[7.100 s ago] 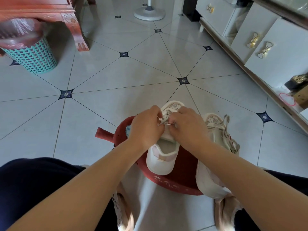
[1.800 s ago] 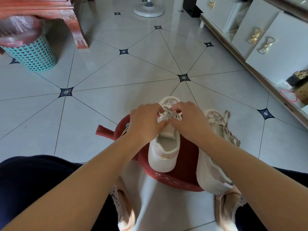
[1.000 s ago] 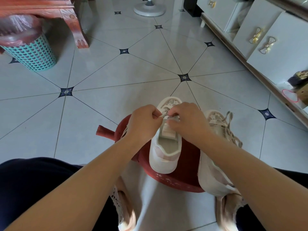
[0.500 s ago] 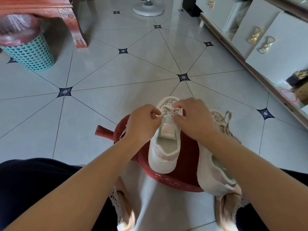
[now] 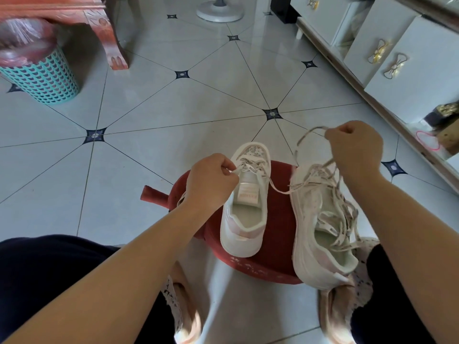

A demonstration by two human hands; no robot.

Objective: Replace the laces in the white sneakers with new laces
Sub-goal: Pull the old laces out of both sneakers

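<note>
A white sneaker (image 5: pixel 244 219) stands toe-away on a low red stool (image 5: pixel 275 234). Its printed white lace (image 5: pixel 278 188) crosses the front eyelets. My left hand (image 5: pixel 211 182) pinches the lace at the shoe's left eyelets. My right hand (image 5: pixel 354 147) is raised to the right, fist shut on the lace's other end, which loops above my fingers. A second white sneaker (image 5: pixel 320 232) leans against the stool's right edge, with loose laces piled over it.
A teal basket (image 5: pixel 42 75) with a pink liner stands far left beside a red wooden table leg (image 5: pixel 113 43). A white cabinet (image 5: pixel 397 58) with gold bow handles runs along the right. A fan base (image 5: pixel 219 11) sits far ahead. My slippered feet flank the stool.
My right hand has left the shoe's eyelets and swung up and right, drawing a length of lace out with it. My left hand stays at the eyelets.
</note>
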